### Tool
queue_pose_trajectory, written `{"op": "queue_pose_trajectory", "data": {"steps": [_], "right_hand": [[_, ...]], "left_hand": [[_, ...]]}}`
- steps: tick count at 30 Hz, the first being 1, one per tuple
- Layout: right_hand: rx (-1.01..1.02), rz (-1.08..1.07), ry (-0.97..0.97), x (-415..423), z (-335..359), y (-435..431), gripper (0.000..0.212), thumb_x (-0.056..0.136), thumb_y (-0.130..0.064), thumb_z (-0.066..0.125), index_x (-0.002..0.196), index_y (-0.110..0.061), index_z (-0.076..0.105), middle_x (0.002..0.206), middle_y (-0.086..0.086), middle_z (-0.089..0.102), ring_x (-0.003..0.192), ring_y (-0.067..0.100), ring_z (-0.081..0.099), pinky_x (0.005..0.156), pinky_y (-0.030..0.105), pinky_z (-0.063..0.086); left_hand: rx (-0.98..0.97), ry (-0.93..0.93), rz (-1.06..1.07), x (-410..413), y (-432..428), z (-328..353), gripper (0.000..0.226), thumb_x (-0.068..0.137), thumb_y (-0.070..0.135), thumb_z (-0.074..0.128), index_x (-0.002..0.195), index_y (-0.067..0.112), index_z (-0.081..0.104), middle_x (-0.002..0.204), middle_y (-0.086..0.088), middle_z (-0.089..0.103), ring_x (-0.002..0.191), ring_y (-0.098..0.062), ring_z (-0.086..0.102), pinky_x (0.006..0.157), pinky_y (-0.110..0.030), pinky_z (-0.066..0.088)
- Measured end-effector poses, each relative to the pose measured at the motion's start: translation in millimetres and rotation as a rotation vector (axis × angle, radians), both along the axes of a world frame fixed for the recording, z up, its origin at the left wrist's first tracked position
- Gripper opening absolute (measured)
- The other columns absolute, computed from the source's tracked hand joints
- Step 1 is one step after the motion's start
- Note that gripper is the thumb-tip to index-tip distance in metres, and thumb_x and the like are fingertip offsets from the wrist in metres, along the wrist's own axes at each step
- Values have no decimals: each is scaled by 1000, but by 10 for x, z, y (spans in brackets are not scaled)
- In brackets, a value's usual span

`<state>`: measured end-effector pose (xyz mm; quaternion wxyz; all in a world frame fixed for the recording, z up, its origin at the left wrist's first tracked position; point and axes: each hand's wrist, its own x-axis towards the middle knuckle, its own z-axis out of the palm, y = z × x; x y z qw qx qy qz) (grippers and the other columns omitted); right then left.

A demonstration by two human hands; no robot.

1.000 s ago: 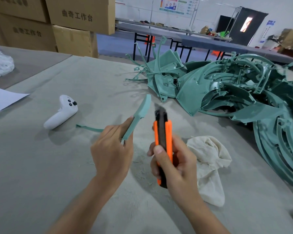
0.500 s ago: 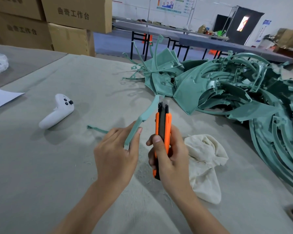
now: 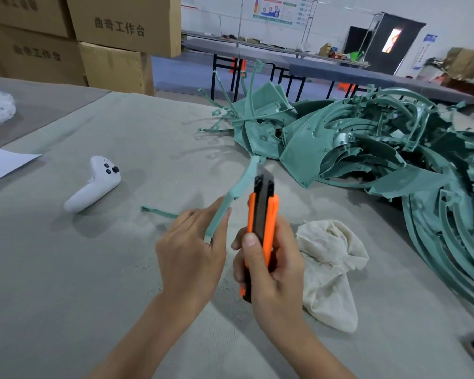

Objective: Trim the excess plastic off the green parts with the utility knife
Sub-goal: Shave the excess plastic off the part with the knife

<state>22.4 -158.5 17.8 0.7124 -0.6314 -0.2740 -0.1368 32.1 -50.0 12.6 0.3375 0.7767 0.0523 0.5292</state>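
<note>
My left hand (image 3: 190, 253) pinches the lower end of a thin curved green part (image 3: 237, 192), which points up and away from me. In my right hand (image 3: 268, 272) is an orange and black utility knife (image 3: 262, 214), gripped upright with the thumb on its side. The knife's tip sits right against the upper stretch of the green part. A large heap of green plastic parts (image 3: 367, 149) covers the table's right side. One thin green offcut strip (image 3: 159, 212) lies on the table left of my left hand.
A white game controller (image 3: 93, 184) lies at the left. A crumpled cream cloth (image 3: 329, 272) sits right of my hands. Cardboard boxes (image 3: 121, 31) are stacked at the back left, white paper (image 3: 0, 162) at the far left edge. Fine plastic shavings dust the grey table cover (image 3: 66, 283).
The knife has moved up and left until its tip meets the green part. My left hand has tilted the part more upright and closer to the knife.
</note>
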Motion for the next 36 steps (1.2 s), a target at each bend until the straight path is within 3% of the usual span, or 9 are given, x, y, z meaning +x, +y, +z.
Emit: {"op": "queue_pose_trajectory", "data": {"steps": [6, 11, 14, 17, 20, 23, 30, 33, 36], "right_hand": [[-16, 16, 9, -27, -45, 3, 20, 97, -25, 53, 110, -11, 57, 67, 13, 53, 43, 16, 48, 43, 22, 40], [-99, 70, -140, -71, -31, -27, 29, 100, -34, 54, 119, -13, 57, 79, -13, 60, 52, 10, 54, 52, 23, 43], [-112, 96, -155, -118, -13, -48, 31, 98, -37, 57, 122, -17, 60, 86, -7, 66, 56, 9, 56, 54, 25, 44], [50, 116, 47, -68, 61, -90, 14, 94, -31, 60, 108, -30, 62, 78, 1, 64, 47, 13, 50, 43, 23, 39], [175, 2, 254, 160, 111, -240, 16, 95, -14, 58, 103, -27, 63, 74, 3, 58, 42, 15, 44, 38, 24, 34], [214, -81, 391, 365, 112, -404, 19, 93, -16, 62, 111, -21, 63, 73, 3, 60, 41, 14, 42, 38, 24, 34], [74, 133, 409, 481, 89, -546, 36, 78, -37, 75, 109, -19, 70, 110, 10, 74, 33, 8, 38, 36, 18, 35], [-83, 204, 412, 449, 88, -525, 35, 70, -37, 77, 101, -22, 76, 96, 9, 76, 32, 9, 40, 36, 18, 34], [-144, 194, 467, 471, 96, -538, 30, 71, -28, 82, 100, -23, 76, 70, 1, 70, 34, 11, 36, 38, 20, 32]], "left_hand": [[-44, -15, -26, -30, -37, 47, 9, 88, 29, 57, 85, 34, 51, 58, 28, 35, 70, 3, 45, 65, -5, 34], [139, -5, -28, -19, 82, -25, 15, 89, 14, 44, 96, 26, 49, 68, -5, 63, 68, -14, 51, 64, -24, 36], [59, 25, -43, -33, 78, 14, 9, 85, 24, 54, 90, 23, 61, 62, 5, 56, 68, -13, 48, 57, -22, 34], [48, 43, 66, -49, 108, 106, 12, 85, 22, 61, 78, 13, 63, 57, 9, 47, 65, -17, 45, 56, -23, 29], [-95, 120, 19, -112, 228, 272, 10, 80, 31, 69, 77, 27, 60, 51, 14, 51, 56, -10, 49, 53, -16, 34], [-252, 160, -81, -200, 356, 492, 28, 67, 41, 74, 76, 21, 57, 72, 17, 64, 59, -3, 56, 51, -16, 42], [-65, 774, -441, -201, 651, 989, 30, 56, 34, 90, 79, 31, 72, 62, 16, 68, 38, 2, 50, 37, -9, 35], [-78, 947, -475, -101, 631, 956, 33, 58, 30, 90, 83, 29, 69, 61, 11, 64, 35, -3, 46, 33, -18, 34], [-168, 917, -534, -41, 612, 870, 29, 60, 16, 91, 77, 21, 68, 49, 11, 59, 33, -1, 45, 32, -12, 29]]}}
